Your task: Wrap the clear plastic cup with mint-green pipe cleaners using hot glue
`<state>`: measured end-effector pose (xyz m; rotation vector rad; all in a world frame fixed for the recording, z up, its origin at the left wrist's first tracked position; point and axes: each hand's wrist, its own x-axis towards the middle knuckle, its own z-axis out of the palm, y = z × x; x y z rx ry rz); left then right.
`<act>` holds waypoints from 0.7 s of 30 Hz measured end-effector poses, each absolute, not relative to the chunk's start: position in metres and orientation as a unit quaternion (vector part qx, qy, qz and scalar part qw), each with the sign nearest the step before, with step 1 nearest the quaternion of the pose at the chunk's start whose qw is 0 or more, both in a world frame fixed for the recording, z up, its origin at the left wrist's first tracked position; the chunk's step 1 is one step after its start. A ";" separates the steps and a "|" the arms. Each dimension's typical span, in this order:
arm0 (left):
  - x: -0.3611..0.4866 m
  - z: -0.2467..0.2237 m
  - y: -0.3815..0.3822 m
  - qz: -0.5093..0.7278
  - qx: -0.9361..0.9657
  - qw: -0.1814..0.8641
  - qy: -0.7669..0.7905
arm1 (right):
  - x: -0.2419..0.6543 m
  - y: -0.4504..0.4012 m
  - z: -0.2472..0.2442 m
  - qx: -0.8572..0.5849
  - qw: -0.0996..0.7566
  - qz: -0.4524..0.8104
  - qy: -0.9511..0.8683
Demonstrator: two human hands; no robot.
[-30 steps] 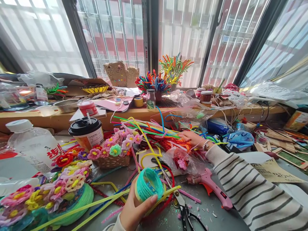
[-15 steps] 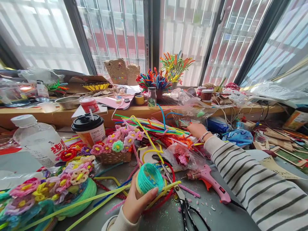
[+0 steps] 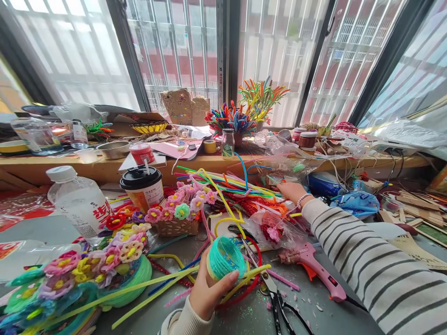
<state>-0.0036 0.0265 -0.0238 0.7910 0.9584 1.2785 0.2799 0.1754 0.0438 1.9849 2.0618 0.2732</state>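
Observation:
My left hand (image 3: 206, 291) is wrapped round a small cup (image 3: 226, 260) covered in coils of turquoise pipe cleaner, its open top tilted toward me. Yellow-green pipe cleaners (image 3: 157, 293) run up to that hand from the lower left; whether they join the cup I cannot tell. Farther off, my right hand (image 3: 292, 191) reaches to a small clear-wrapped box (image 3: 275, 179) at the back edge of the pipe-cleaner heap (image 3: 230, 184). Its fingertips are too small and partly covered to read. Black-handled scissors (image 3: 274, 293) lie just right of the cup.
A pink glue gun (image 3: 321, 270) lies below my right forearm. On the left stand a plastic bottle (image 3: 78, 200), a lidded drink cup (image 3: 142, 188), a basket (image 3: 178, 227) of pipe-cleaner flowers and more flower pieces (image 3: 111, 260). A wooden ledge (image 3: 104, 164) with jars runs behind.
The whole view has shifted, so things sit slightly farther right. My left hand keeps its hold on the cup. My right hand stays at the back of the heap, the wrist barely changed.

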 end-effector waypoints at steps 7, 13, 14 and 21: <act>-0.003 -0.023 0.026 0.555 0.341 0.634 0.418 | 0.287 0.172 0.055 0.679 0.106 0.162 0.709; -0.005 -0.027 0.028 0.552 0.345 0.631 0.422 | 0.297 0.161 0.089 0.673 0.063 0.235 0.698; -0.005 -0.027 0.028 0.553 0.343 0.632 0.421 | 0.298 0.159 0.094 0.672 0.054 0.246 0.696; -0.002 -0.026 0.030 0.565 0.325 0.632 0.418 | 0.304 0.149 0.126 0.641 0.025 0.282 0.713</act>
